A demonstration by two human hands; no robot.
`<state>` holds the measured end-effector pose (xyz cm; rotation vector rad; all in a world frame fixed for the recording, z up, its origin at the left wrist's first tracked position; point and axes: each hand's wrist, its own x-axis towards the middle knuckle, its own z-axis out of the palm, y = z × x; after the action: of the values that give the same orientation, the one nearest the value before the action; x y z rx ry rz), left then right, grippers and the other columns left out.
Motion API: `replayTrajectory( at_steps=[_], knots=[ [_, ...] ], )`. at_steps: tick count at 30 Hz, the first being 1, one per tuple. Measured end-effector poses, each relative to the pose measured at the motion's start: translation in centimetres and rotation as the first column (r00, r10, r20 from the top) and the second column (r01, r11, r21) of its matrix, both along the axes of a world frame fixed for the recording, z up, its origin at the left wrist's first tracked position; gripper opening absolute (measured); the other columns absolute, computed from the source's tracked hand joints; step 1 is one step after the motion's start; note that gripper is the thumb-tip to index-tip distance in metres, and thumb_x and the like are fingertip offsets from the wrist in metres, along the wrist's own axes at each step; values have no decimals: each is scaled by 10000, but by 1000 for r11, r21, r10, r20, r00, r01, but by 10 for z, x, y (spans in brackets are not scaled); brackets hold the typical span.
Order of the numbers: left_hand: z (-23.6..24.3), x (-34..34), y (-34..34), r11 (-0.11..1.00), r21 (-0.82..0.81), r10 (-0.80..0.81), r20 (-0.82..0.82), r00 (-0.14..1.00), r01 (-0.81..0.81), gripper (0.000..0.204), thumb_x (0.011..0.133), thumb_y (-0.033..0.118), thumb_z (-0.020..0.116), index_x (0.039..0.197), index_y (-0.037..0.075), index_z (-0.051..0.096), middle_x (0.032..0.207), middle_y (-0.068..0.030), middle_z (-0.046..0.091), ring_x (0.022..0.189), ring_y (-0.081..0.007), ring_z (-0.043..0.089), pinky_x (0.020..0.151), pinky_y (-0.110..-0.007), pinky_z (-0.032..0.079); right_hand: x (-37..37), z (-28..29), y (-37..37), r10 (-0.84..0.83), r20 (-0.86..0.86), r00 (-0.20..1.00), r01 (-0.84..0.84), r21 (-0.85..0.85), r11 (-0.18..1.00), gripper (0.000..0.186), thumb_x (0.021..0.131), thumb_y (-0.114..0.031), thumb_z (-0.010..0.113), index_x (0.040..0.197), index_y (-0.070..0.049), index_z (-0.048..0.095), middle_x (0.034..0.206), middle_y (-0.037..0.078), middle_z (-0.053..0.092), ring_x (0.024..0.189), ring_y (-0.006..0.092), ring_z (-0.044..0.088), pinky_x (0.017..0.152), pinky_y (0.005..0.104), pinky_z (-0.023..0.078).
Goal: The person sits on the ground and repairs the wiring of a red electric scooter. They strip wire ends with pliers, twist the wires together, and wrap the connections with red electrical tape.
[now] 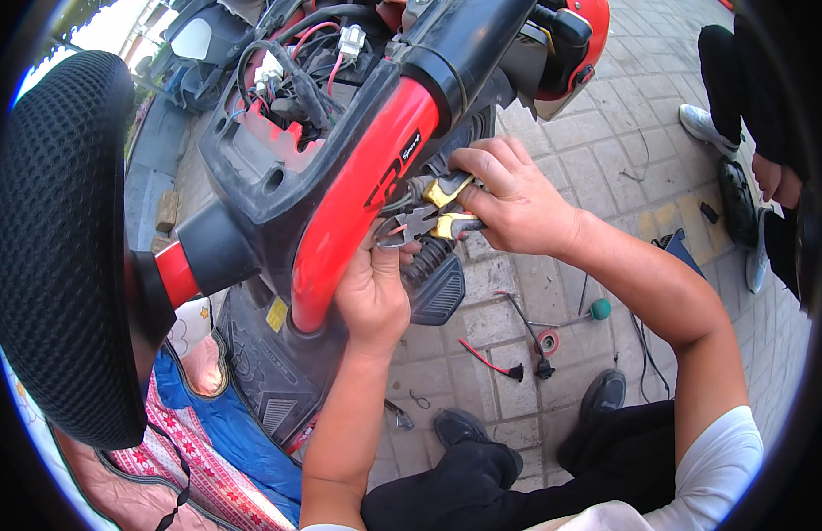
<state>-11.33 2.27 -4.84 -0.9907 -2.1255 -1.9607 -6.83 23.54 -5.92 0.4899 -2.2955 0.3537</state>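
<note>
Right hand (528, 207) grips metal pliers (419, 221) beside a glossy red tube (340, 241).

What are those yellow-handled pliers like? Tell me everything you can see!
The pliers have a dark, metal-looking head and yellow-and-black handles that look rubbery or plastic. The right hand grips them, handles spread apart, head pointing left toward the left hand, beside the scooter's red tube. Whether the jaws pinch anything is unclear.

seat (66, 248) left | connectors (352, 42) far, left of frame tube (331, 257) | pliers (422, 219) right of frame tube | tape roll (548, 342) nearer, on paving (508, 270)
</note>
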Motion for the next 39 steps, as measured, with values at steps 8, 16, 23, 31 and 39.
replayTrajectory(
  at_steps=[8,16,23,31,39],
  knots=[
    [9,-6,-4,976,-213,-81,-152,985,47,258,1033,132,462,1217,-39,525,907,-54,635,783,-113,582,721,-262,476,25,-4,-22,63,128,990,-25,-281,959,295,583,-85,757,854,-23,660,1075,149,583,898,323,580,771,406,508],
    [12,-13,-10,964,-262,-45,-24,999,37,370,1064,261,454,1260,-41,535,813,-26,500,680,-90,471,635,-244,421,48,28,-30,297,549,782,72,-552,831,198,815,-164,710,928,-4,683,950,148,615,884,322,619,798,403,505],
    [19,-7,0,966,-252,26,-120,992,-56,339,1071,236,425,1213,-40,562,750,10,476,640,-77,445,585,-246,381,35,28,-8,786,524,328,181,-851,492,295,891,-284,708,1000,-10,704,833,48,661,820,172,603,772,337,472],
    [30,0,0,960,-264,-85,49,995,95,333,1011,193,564,1230,-53,513,745,4,531,643,-50,464,581,-223,377,34,38,-8,767,542,344,173,-839,515,315,868,-254,714,977,40,681,842,93,652,797,189,603,741,361,489],
    [42,5,-2,874,-485,22,-25,999,-31,379,1034,266,520,1226,-61,518,1000,-129,623,880,-227,589,799,-338,457,51,20,-43,-12,348,938,149,-371,917,138,748,-83,682,854,3,660,924,173,585,833,383,594,784,438,525]
  ],
)
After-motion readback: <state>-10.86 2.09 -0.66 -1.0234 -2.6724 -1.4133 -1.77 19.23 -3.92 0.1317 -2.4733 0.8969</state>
